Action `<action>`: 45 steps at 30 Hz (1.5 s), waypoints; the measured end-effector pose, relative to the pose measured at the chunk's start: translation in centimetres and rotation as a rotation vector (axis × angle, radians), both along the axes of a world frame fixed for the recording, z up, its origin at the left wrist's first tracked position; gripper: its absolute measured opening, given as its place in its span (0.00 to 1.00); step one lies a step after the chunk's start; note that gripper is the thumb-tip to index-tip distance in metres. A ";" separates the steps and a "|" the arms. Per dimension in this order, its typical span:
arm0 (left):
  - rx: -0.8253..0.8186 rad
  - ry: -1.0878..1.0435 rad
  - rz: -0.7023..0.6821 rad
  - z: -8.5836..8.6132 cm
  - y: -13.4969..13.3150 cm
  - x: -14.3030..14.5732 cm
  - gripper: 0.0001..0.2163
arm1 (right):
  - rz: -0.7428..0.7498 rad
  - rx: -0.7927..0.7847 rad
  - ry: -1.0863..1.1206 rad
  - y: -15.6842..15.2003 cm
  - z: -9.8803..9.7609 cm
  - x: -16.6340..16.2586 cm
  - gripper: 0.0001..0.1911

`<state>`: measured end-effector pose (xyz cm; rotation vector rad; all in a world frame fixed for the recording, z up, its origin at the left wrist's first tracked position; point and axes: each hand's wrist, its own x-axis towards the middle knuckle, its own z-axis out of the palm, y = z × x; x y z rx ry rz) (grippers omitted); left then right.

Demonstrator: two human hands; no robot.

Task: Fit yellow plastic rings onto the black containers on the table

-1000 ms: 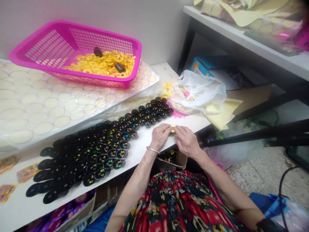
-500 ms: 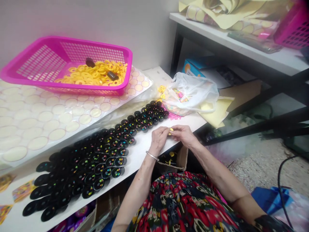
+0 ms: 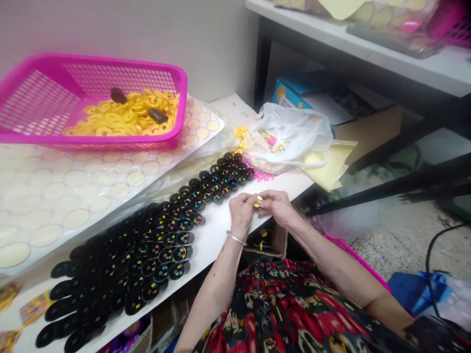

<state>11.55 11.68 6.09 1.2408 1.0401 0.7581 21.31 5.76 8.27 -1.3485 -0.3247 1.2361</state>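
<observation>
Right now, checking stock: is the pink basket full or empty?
Partly full: yellow rings heap at one end of the pink basket; the rest shows bare mesh.

No legible text or number anywhere.
Blue box point(image 3: 289, 93) beside the shelf leg: orange round mark, lettering too blurred to read. Black discs point(image 3: 172, 240): coloured dots only. Yellow piece point(image 3: 259, 200): too small to show any marking.
</observation>
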 end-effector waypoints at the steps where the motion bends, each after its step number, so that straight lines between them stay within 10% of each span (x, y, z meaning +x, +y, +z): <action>1: -0.008 -0.010 -0.012 0.1 0.1 -0.1 0.11 | 0.016 -0.014 0.002 0.0 0.1 0.0 0.13; 36: -0.056 -0.030 0.023 0.8 -0.4 0.2 0.14 | -0.017 -0.074 -0.195 1.1 0.0 -0.9 0.06; 45: 0.031 -0.104 -0.232 1.4 -0.6 -1.4 0.17 | -0.021 -0.004 -0.157 0.2 0.3 -1.0 0.20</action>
